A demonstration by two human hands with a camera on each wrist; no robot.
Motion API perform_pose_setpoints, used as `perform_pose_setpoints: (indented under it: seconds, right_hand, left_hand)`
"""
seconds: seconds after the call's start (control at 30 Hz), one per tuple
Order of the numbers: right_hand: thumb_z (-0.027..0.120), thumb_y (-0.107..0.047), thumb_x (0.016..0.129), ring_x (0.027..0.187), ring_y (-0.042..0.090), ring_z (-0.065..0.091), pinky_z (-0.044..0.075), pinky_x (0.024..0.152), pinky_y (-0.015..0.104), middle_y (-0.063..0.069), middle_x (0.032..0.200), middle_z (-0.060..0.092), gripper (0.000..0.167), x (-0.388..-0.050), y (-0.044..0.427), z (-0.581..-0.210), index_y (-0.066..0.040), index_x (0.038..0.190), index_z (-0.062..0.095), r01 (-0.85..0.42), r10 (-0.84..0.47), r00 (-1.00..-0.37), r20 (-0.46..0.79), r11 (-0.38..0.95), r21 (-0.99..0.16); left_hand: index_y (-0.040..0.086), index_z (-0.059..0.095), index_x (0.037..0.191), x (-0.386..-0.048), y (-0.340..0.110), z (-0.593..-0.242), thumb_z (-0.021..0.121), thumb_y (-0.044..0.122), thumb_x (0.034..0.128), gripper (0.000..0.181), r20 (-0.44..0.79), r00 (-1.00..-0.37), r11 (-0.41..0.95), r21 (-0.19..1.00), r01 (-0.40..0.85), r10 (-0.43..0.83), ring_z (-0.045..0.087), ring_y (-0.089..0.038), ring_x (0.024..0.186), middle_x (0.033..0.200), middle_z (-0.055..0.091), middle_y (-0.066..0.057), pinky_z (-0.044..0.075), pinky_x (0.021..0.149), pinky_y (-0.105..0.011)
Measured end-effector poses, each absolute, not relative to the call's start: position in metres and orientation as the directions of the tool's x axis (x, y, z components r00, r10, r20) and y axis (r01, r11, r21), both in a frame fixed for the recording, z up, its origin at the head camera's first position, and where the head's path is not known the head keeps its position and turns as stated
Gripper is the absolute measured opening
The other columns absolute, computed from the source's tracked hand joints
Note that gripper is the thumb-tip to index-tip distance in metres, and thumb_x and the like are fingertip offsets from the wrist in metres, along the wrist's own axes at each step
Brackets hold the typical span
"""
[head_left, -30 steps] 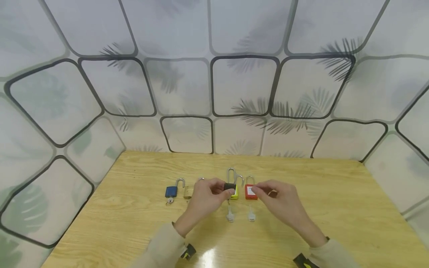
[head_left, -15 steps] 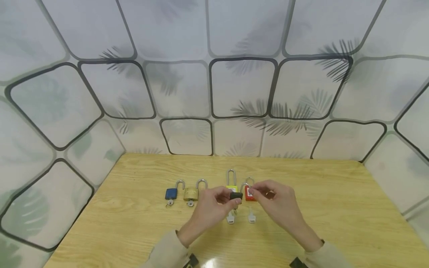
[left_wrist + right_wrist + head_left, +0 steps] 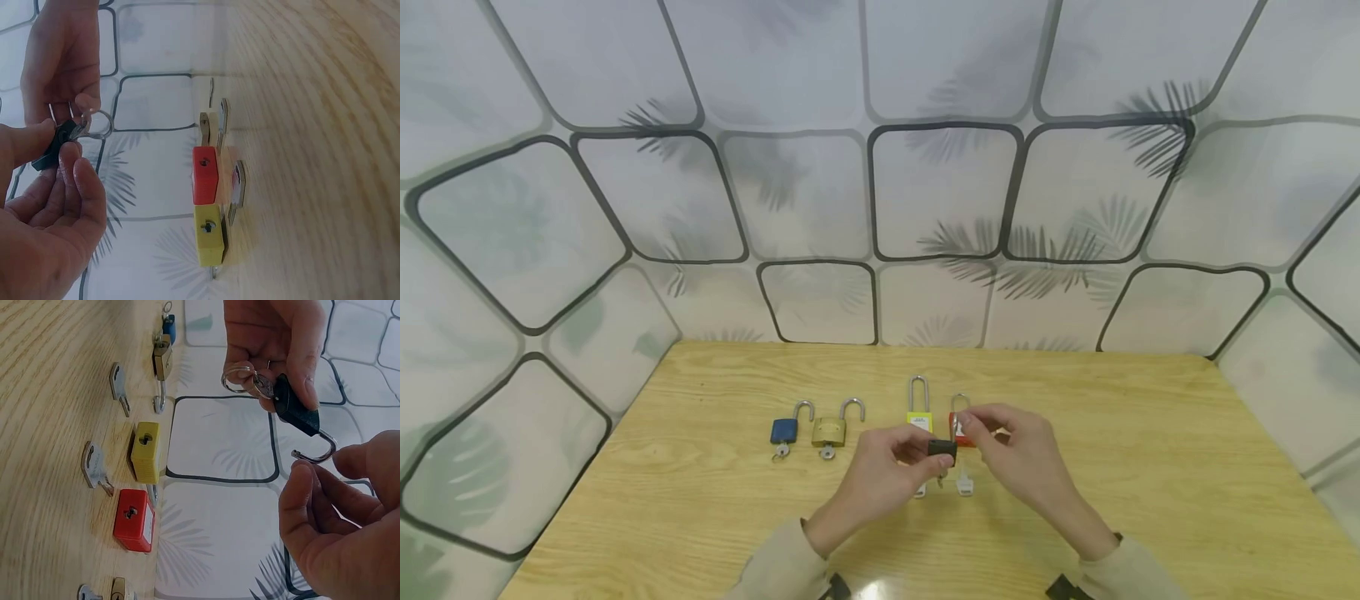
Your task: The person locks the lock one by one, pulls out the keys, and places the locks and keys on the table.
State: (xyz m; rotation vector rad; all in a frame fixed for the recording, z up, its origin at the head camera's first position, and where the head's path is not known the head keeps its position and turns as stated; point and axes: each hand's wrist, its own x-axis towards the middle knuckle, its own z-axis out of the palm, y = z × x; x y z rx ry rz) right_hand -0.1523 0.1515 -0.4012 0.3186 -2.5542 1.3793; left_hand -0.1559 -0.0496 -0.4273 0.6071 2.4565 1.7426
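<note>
My left hand [image 3: 880,467] grips a small black padlock [image 3: 942,450] above the table, thumb on its near side. A key [image 3: 264,385] with a ring sits in the padlock's base, and its shackle [image 3: 326,449] stands unlatched. The fingertips of my right hand [image 3: 1018,442] pinch that shackle, best seen in the right wrist view. Behind the hands lie a yellow padlock [image 3: 919,421] and a red padlock [image 3: 967,433], partly covered. One loose key [image 3: 965,483] lies in front of the red one; another key [image 3: 94,464] shows in the right wrist view.
To the left on the wooden table [image 3: 700,500] lie a blue padlock [image 3: 783,431] and a brass padlock [image 3: 829,432], both unlatched with keys in them. Another brass-coloured padlock [image 3: 122,589] shows at the right wrist view's lower edge. A patterned curtain [image 3: 820,192] surrounds the table.
My left hand has carried the black padlock rightward and nearer, from over the yellow padlock to the right fingertips, which now hold its shackle. The brass padlock has come into sight.
</note>
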Motion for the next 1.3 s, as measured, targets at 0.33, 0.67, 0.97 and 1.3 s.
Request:
perform_pose_setpoints:
  seconds: [0.33, 0.67, 0.97, 1.3]
  right_hand:
    - [0.068, -0.028, 0.1, 0.085, 0.004, 0.066, 0.056, 0.064, 0.022, -0.002, 0.096, 0.077, 0.019, -0.15, 0.148, -0.397, -0.013, 0.108, 0.077, -0.256, -0.147, -0.966, 0.211, 0.472, -0.843]
    - [0.067, -0.012, 0.099, 0.084, 0.008, 0.067, 0.059, 0.067, 0.026, -0.001, 0.096, 0.076, 0.011, -0.151, 0.148, -0.404, -0.011, 0.107, 0.075, -0.445, -0.235, -0.895, 0.378, 0.42, -0.791]
    - [0.071, 0.01, 0.086, 0.082, 0.008, 0.064, 0.054, 0.07, 0.019, 0.003, 0.104, 0.073, 0.038, -0.159, 0.154, -0.408, -0.003, 0.122, 0.072, -0.781, -0.422, -0.617, 0.664, 0.434, -0.449]
    - [0.08, -0.01, 0.071, 0.11, 0.022, 0.064, 0.061, 0.084, 0.036, 0.011, 0.128, 0.064, 0.072, -0.163, 0.167, -0.407, 0.003, 0.137, 0.057, -0.838, -0.655, -0.482, 0.582, 0.539, -0.089]
  left_hand:
    - [0.015, 0.078, 0.094, -0.155, -0.047, -0.428, 0.08, 0.025, 0.0901, 0.012, 0.174, -0.911, 0.266, 0.921, 0.285, 0.374, 0.07, -0.004, 0.074, 0.091, 0.079, -0.002, 0.058, 0.065, -0.021]
    - [0.013, 0.078, 0.092, -0.154, -0.046, -0.43, 0.081, 0.025, 0.0889, 0.013, 0.154, -0.92, 0.254, 0.933, 0.255, 0.36, 0.073, -0.01, 0.073, 0.087, 0.079, -0.004, 0.058, 0.062, -0.021]
    - [0.014, 0.079, 0.095, -0.154, -0.047, -0.427, 0.079, 0.024, 0.0909, 0.012, 0.108, -0.932, 0.23, 0.953, 0.196, 0.347, 0.076, -0.021, 0.078, 0.088, 0.08, -0.003, 0.057, 0.064, -0.021]
    - [0.011, 0.08, 0.095, -0.157, -0.047, -0.429, 0.078, 0.021, 0.0912, 0.011, 0.071, -0.943, 0.229, 0.962, 0.151, 0.324, 0.074, -0.027, 0.078, 0.089, 0.079, -0.005, 0.054, 0.061, -0.02]
